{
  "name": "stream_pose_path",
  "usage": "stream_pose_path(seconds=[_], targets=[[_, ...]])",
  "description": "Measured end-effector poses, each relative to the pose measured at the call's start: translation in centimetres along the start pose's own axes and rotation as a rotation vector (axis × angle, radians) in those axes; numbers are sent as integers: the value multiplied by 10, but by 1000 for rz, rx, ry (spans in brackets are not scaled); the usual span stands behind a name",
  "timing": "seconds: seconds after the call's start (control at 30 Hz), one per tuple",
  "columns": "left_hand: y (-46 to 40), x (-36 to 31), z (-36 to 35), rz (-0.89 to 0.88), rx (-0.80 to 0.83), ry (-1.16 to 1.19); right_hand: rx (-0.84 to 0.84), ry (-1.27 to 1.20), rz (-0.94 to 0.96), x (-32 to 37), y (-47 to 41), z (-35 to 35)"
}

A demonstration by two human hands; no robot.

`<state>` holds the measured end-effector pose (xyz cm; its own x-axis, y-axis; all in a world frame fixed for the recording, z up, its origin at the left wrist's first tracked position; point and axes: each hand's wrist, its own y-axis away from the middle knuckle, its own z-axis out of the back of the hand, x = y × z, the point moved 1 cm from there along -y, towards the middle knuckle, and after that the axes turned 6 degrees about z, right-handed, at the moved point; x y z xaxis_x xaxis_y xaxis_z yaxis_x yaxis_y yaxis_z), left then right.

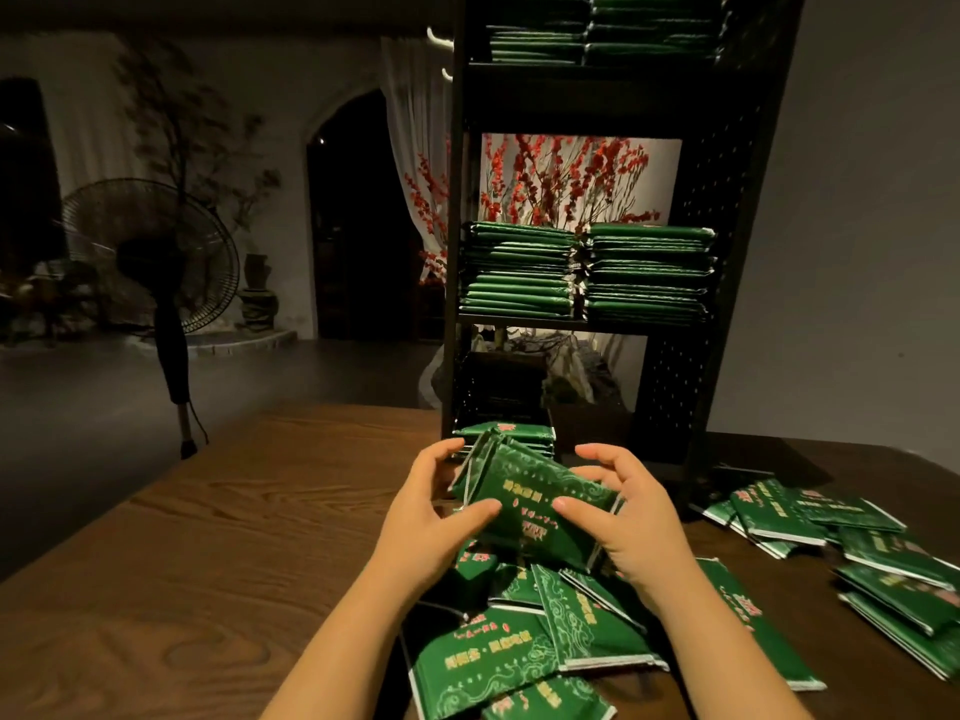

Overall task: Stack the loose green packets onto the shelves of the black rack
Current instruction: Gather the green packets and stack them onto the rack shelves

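A bundle of several green packets (535, 498) is held between both my hands just above the table. My left hand (431, 504) grips its left end, thumb on top. On the right end my right hand (618, 517) does the same. The black rack (727, 283) stands straight ahead on the table. Its middle shelf holds two neat piles of green packets (587, 275), its top shelf two more piles (597, 28). A short pile (506, 433) sits on the lowest shelf, just beyond my fingers. Loose green packets (524, 652) lie scattered under my wrists.
More loose packets (841, 537) are spread over the right side of the wooden table (208, 553). A standing fan (156, 262) is on the floor to the left, beyond the table edge. Red blossom branches (561, 184) show behind the rack.
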<state>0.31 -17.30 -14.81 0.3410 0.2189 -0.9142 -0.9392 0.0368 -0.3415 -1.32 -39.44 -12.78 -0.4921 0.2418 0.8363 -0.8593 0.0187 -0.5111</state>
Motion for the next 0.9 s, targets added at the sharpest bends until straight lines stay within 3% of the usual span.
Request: stream_pose_path(seconds=[0.23, 0.37, 0.5, 0.7, 0.9], targets=[[11, 0, -5, 38, 53, -165, 209, 260, -37, -6, 8, -6], [16, -7, -4, -72, 4, -96, 91, 241, 132, 2, 9, -9], [15, -4, -5, -53, 9, -120, -14, 192, 162, 5, 9, -9], [16, 2, -9, 100, 164, -347, 226, 439, -20, -4, 10, -7], [17, -1, -6, 124, 188, -331, 307, 453, -145, -11, 12, -9]])
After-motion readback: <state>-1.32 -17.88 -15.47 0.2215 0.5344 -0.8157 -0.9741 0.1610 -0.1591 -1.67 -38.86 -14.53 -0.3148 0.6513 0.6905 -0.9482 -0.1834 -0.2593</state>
